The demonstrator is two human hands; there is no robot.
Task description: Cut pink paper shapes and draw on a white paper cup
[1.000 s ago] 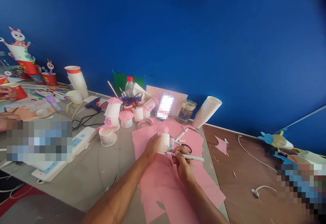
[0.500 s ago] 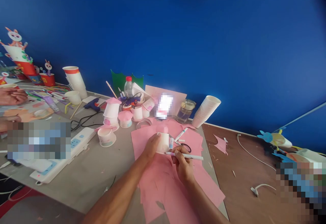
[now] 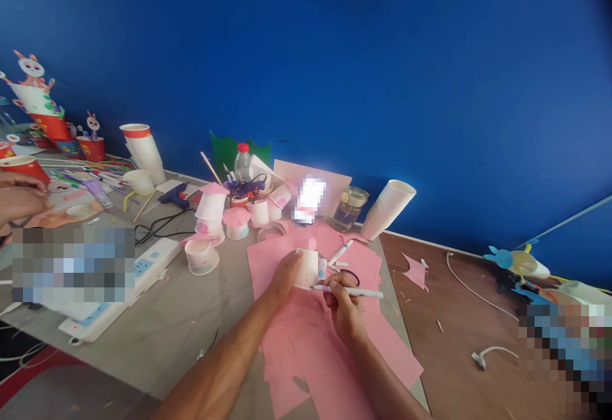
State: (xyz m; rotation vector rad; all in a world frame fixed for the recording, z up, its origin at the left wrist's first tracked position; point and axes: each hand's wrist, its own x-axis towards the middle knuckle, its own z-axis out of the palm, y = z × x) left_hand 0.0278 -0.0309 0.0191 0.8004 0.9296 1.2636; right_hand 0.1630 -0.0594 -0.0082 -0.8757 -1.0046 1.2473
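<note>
My left hand (image 3: 287, 273) is closed around the left side of a white paper cup (image 3: 307, 267). A pink paper piece (image 3: 305, 241) shows just beyond the cup's top. In my right hand (image 3: 345, 305) is a white marker (image 3: 366, 293), pinched between the fingers, its tip at the cup's lower right edge. Whether the tip touches the cup I cannot tell. Both hands are over pink paper sheets (image 3: 335, 356). Behind them lie scissors (image 3: 352, 276), partly hidden, a glue stick (image 3: 322, 269) and another marker (image 3: 341, 252).
A jar (image 3: 350, 208), a leaning stack of paper cups (image 3: 389, 206) and a bright phone (image 3: 310, 200) stand at the back. Cups with pink tops (image 3: 211, 206), a glue gun (image 3: 176, 196) and a power strip (image 3: 143, 267) are leftward. Another person's hand (image 3: 21, 194) is at far left.
My hands, the cup and the marker are almost where they were. The other person's hands at far left have moved, and a red cup now shows beside them. The view has shifted slightly.
</note>
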